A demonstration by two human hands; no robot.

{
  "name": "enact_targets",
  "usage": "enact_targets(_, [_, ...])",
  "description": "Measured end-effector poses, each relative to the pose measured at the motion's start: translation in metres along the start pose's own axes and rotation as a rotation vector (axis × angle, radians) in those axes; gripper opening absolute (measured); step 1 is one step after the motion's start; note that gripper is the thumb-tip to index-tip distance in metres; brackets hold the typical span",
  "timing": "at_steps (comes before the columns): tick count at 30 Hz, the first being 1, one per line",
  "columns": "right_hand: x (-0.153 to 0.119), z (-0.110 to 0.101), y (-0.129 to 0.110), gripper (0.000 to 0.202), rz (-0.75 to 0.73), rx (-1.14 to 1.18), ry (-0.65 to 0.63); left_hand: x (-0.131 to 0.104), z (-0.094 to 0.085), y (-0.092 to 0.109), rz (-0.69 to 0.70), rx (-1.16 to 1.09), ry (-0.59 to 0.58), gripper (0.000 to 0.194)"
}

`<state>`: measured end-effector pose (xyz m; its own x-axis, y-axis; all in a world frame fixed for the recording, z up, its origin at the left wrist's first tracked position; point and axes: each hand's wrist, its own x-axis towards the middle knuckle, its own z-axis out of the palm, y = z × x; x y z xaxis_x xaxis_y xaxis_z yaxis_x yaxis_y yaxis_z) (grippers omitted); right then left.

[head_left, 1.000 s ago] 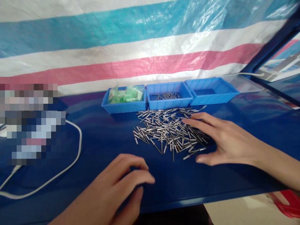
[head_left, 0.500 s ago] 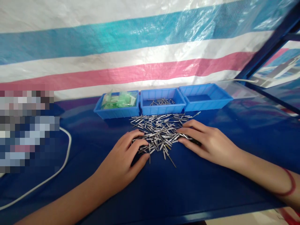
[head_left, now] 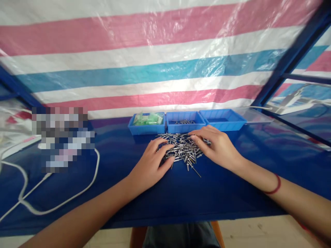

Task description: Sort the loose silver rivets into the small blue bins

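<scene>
A loose pile of silver rivets (head_left: 184, 148) lies on the blue table in front of three blue bins. My left hand (head_left: 156, 160) rests at the pile's left side, fingers apart and curved over its edge. At the upper right of the pile is my right hand (head_left: 216, 144), its thumb and forefinger close together at the rivets; whether a rivet is between them is too small to tell. The middle bin (head_left: 184, 129) holds some rivets, and the left bin (head_left: 147, 130) holds green packets (head_left: 148, 119).
The right bin (head_left: 224, 125) shows a bare bottom. A white cable (head_left: 95, 179) loops over the table (head_left: 160, 203) at the left, near a blurred-out object. Striped sheeting (head_left: 155, 75) hangs behind, with blue frame posts at both sides.
The view has shifted and shows more of the table and floor. My right hand has moved to the pile's upper right, its thumb and forefinger now closer together. My left hand stays at the left side.
</scene>
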<state>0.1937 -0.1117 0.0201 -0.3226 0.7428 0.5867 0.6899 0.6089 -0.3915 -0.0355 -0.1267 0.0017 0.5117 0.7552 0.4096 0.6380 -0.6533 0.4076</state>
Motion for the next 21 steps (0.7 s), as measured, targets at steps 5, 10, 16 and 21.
enact_targets(5, [0.029, 0.019, -0.007, 0.025, 0.329, 0.658, 0.131, 0.04, 0.01, -0.004, -0.161, -0.417, 0.156, 0.034])
enact_targets(10, [0.051, 0.038, 0.0, 0.029, 0.482, 1.066, 0.169, 0.082, 0.023, -0.011, -0.192, -0.781, 0.383, 0.027])
enact_targets(16, [0.047, 0.048, 0.003, 0.028, 0.524, 1.243, 0.173, 0.084, 0.028, -0.017, -0.16, -0.813, 0.487, 0.025])
enact_targets(21, [0.039, 0.048, -0.003, 0.031, 0.536, 1.242, 0.113, 0.076, 0.027, -0.012, -0.14, -0.786, 0.52, 0.024])
